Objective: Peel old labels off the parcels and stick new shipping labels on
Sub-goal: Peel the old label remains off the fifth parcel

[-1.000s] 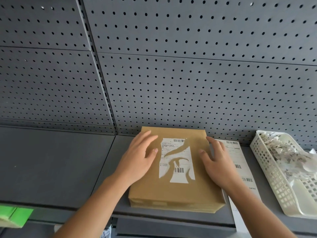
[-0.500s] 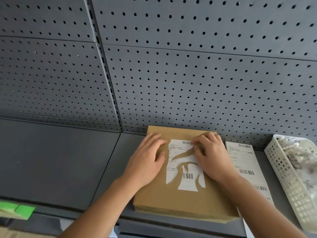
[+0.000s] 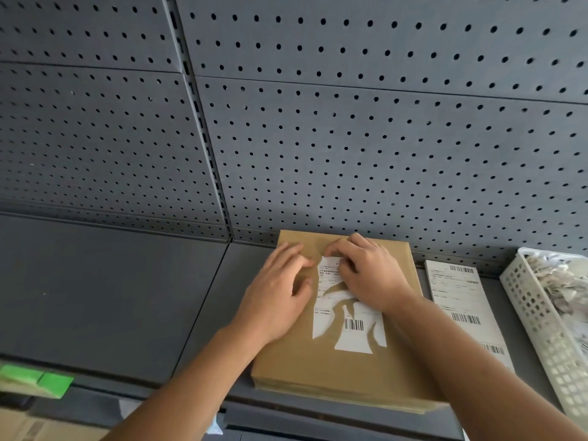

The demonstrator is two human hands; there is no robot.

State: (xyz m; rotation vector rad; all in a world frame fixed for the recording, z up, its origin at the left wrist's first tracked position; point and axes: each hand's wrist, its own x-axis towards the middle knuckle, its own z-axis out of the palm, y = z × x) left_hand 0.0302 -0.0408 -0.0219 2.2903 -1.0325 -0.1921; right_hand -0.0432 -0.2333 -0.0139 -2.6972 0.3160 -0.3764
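Old label (image 3: 353, 343), torn and patchy with brown card showing through its gaps, sits on the top face of the brown parcel (image 3: 302, 370). The parcel lies flat on the grey shelf (image 3: 111, 297), its far edge against the pegboard (image 3: 350, 154). The right hand (image 3: 372, 275) comes in from the label's 3 o'clock and covers its upper right part. Its fingers (image 3: 340, 246) are curled over the 12 o'clock edge, index finger and thumb pinching the white strip there. The left hand (image 3: 276, 294) lies flat on the parcel at the label's 9 o'clock, fingers straight and pressing down, their tips just beside the label's left edge. At the parcel's 3 o'clock a sheet of new shipping labels (image 3: 461, 300) lies on the shelf. Further the same way, a white basket (image 3: 534, 313) holds paper scraps (image 3: 560, 281).
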